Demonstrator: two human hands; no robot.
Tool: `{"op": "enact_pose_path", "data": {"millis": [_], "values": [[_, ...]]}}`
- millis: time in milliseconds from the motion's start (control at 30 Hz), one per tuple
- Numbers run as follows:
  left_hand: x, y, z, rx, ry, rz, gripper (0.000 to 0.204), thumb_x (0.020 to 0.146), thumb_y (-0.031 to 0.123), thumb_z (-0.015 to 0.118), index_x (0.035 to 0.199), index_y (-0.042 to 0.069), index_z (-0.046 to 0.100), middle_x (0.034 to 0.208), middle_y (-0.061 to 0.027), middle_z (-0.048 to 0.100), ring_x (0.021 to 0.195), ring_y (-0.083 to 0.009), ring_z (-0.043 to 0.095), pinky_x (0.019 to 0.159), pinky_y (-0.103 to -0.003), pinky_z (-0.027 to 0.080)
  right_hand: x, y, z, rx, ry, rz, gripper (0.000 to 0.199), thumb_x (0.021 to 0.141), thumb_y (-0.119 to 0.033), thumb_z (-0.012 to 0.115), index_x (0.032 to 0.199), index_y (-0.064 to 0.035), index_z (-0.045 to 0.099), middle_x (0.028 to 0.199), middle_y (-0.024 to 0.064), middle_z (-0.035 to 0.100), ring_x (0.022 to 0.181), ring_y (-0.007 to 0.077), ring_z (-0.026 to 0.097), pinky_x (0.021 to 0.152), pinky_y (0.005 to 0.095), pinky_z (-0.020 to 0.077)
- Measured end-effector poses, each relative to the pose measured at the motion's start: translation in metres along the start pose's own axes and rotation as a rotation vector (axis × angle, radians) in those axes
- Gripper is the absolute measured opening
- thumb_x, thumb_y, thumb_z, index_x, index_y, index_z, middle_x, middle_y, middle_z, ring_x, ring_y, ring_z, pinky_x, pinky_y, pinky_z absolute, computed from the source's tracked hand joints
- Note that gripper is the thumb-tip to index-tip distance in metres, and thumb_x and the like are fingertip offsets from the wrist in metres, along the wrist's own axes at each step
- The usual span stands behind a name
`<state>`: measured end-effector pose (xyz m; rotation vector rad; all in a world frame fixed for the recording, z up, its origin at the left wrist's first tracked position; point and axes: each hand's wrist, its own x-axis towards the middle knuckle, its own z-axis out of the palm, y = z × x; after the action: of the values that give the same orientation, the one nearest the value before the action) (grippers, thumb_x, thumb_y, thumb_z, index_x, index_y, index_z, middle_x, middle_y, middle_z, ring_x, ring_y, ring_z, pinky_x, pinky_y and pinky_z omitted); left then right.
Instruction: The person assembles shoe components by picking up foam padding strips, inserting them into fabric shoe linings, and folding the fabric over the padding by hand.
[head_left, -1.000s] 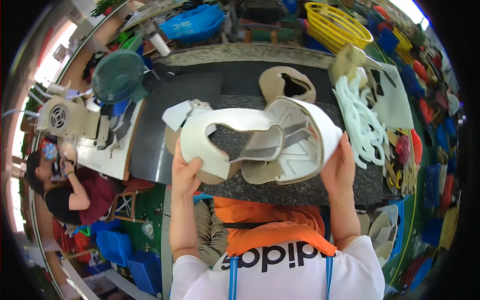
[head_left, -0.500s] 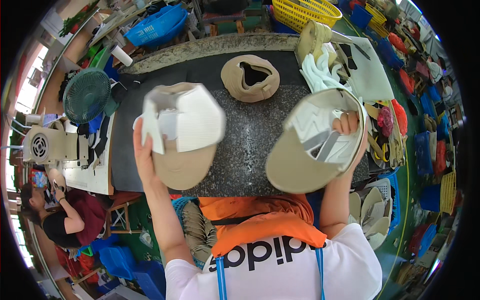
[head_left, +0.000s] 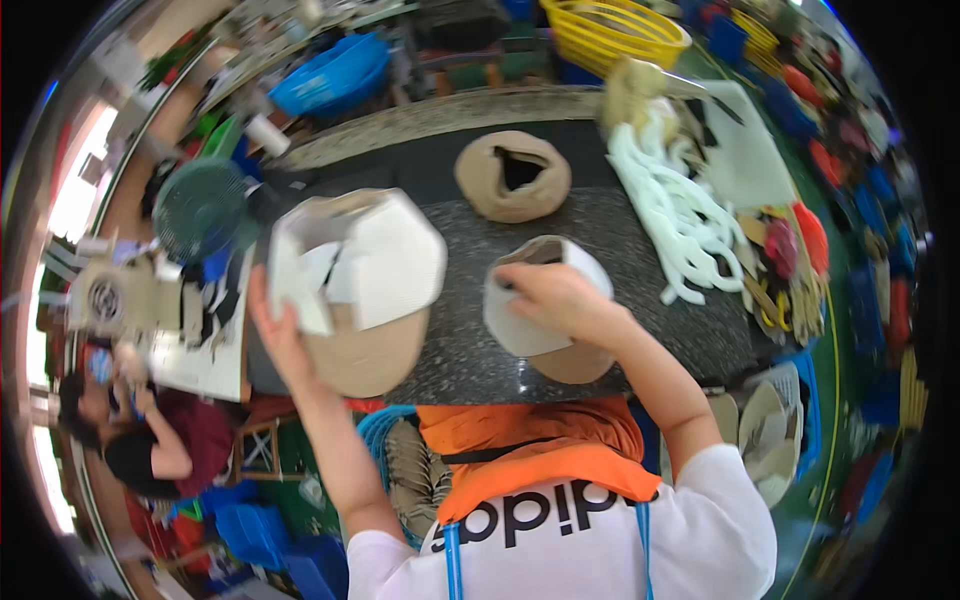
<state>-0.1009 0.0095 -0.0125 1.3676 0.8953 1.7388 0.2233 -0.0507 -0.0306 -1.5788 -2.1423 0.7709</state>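
A beige cap (head_left: 372, 352) with white panels lining its crown is held up at the left, brim towards me. My left hand (head_left: 287, 335) grips it by its left side. Right of it, a second beige cap (head_left: 575, 364) with white panels sits at the dark speckled tabletop, also brim towards me. My right hand (head_left: 560, 298) reaches over this cap, its fingers closed at the edge of the opening; their tips are blurred. Farther back a plain beige cap (head_left: 482, 182) lies with its dark opening up, touched by neither hand.
White curved strips (head_left: 665, 200) lie in a heap at the table's right. Behind them is a pale board (head_left: 745, 150). A green fan (head_left: 200, 210) and a seated person (head_left: 150, 440) are at the left. Stacked caps fill a blue basket (head_left: 375, 440) below the table edge.
My right hand has swung left and inward, its cap now lower, closer to the table's middle and turned. My left hand still holds its cap. The whole view has shifted slightly.
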Motion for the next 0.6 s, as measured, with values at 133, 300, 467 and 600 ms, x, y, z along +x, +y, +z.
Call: {"op": "enact_pose_path", "data": {"millis": [133, 300, 467, 600], "values": [[0.012, -0.014, -0.056, -0.078, 0.017, -0.249, 0.057, 0.092, 0.001, 0.047, 0.144, 0.009, 0.026, 0.141, -0.0106, 0.037, 0.121, -0.0250, 0.047, 0.101, -0.038, 0.039, -0.005, -0.013, 0.033, -0.121, 0.109, -0.219, 0.043, 0.079, -0.008, 0.057, 0.121, -0.0047, 0.049, 0.113, 0.0157, 0.054, 0.097, 0.0316, 0.058, 0.085, 0.0403, 0.0481], [-0.011, -0.077, -0.135, 1.113, -0.034, -0.240, 0.062, 0.084, 0.008, 0.060, 0.140, 0.009, 0.035, 0.137, -0.0205, 0.041, 0.116, -0.0339, 0.049, 0.098, -0.044, 0.038, -0.031, 0.046, -0.046, -0.372, 0.608, 0.315, 0.011, 0.081, -0.012, 0.058, 0.087, -0.0082, 0.067, 0.081, 0.0087, 0.062, 0.087, 0.0298, 0.058, 0.076, 0.0414, 0.0461], [-0.055, -0.030, 0.044, 0.997, -0.050, 0.258, 0.048, 0.080, 0.007, 0.059, 0.126, 0.001, 0.047, 0.123, -0.0227, 0.049, 0.112, -0.0365, 0.049, 0.095, -0.045, 0.039, -0.051, 0.169, -0.092, -0.515, 0.788, 0.551, 0.032, 0.078, -0.033, 0.067, 0.092, -0.0044, 0.067, 0.093, 0.0169, 0.062, 0.092, 0.0312, 0.058, 0.078, 0.0413, 0.0474], [-0.112, -0.006, 0.203, 0.614, -1.064, 0.455, 0.049, 0.069, 0.007, 0.070, 0.115, 0.002, 0.055, 0.123, -0.0173, 0.052, 0.117, -0.0349, 0.047, 0.099, -0.043, 0.039, -0.052, 0.157, -0.091, -0.383, 0.564, 0.681, 0.037, 0.076, -0.039, 0.067, 0.093, -0.0061, 0.068, 0.095, 0.0177, 0.063, 0.088, 0.0311, 0.062, 0.079, 0.0418, 0.0478]]}}
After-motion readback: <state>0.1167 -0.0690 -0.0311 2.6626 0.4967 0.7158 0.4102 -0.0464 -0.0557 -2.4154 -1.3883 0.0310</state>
